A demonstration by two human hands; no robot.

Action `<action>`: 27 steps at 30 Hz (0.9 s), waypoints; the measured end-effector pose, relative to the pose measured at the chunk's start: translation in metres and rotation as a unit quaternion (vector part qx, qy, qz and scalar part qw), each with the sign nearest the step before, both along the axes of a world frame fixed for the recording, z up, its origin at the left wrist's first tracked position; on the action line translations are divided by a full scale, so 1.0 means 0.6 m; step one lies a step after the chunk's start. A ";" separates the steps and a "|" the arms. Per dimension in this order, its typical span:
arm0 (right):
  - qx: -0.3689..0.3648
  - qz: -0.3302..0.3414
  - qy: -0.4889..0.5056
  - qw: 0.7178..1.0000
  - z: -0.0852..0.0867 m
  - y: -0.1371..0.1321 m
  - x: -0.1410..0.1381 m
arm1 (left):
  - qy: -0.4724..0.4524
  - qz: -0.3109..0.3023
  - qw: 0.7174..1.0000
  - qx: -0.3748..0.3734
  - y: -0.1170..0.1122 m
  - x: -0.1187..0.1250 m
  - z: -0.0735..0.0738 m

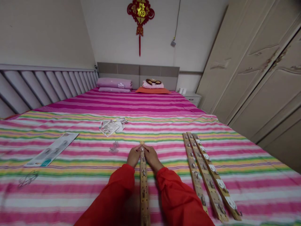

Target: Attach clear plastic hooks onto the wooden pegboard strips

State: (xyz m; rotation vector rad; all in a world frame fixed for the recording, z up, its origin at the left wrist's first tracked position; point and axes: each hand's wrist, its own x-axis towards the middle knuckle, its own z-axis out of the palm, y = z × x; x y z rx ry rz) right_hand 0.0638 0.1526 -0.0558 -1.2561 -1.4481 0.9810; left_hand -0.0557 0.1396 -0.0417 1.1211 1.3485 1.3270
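A long wooden strip [144,185] with holes and metal fittings lies lengthwise on the striped bed [70,185], running from the bottom edge up between my red sleeves. My left hand [133,156] and my right hand [150,157] meet at its far end, fingers curled and pinched around the tip of the strip from either side. A small clear piece [114,147] lies on the sheet just left of my left hand.
Three more wooden strips [207,175] with metal and white fittings lie side by side to the right. A pile of clear packets [111,126] sits ahead; a long card package [53,148] lies left. Pillows at the headboard, wardrobe [258,72] on the right.
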 end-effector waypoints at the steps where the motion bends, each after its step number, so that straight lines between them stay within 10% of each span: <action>1: 0.000 -0.004 -0.031 1.000 0.001 -0.002 -0.001 | 0.003 -0.015 1.000 0.000 0.001 0.000 -0.001; 10: 0.004 -0.015 -0.160 0.987 0.008 -0.007 -0.007 | 0.027 -0.052 0.998 -0.018 0.002 0.001 0.001; 27: -0.041 -0.017 0.142 0.989 -0.012 -0.021 0.022 | -0.056 0.089 0.994 -0.024 -0.082 -0.058 0.014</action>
